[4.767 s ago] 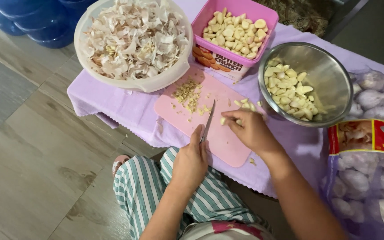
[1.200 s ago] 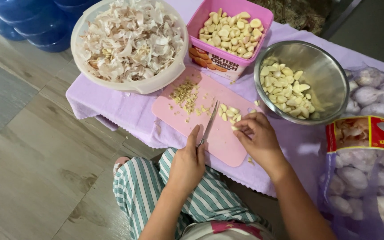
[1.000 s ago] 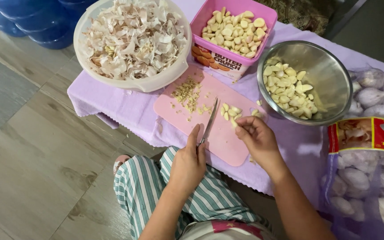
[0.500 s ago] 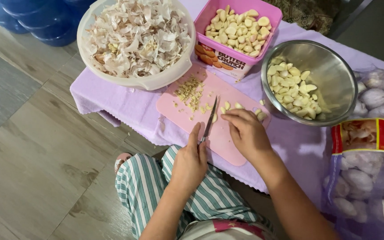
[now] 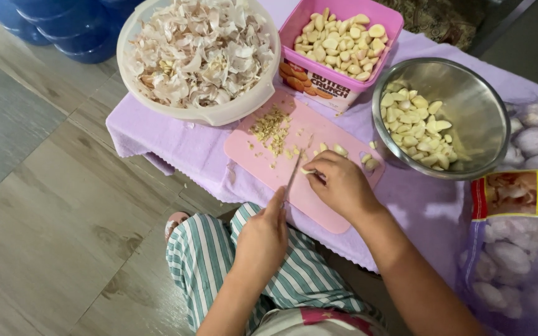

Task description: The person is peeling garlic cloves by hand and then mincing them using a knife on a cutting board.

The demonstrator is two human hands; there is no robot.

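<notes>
On pink cutting board (image 5: 319,205): left hand (image 5: 263,239) grips knife (image 5: 294,177), right hand (image 5: 344,183) fingers curled, pinching garlic clove (image 5: 307,170). White bowl (image 5: 219,115) holds skins; pink tub (image 5: 306,68), steel bowl (image 5: 474,118) hold peeled cloves.

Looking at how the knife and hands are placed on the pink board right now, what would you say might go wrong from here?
1. The knife in the left hand has its blade right beside the right hand's fingertips pinning a garlic clove, so a slip could nick a finger.
2. The pink cutting board lies on a loose lilac cloth near the table edge; it may shift under pressure.
3. Loose cloves sit near the board's rim and might roll off.
</notes>
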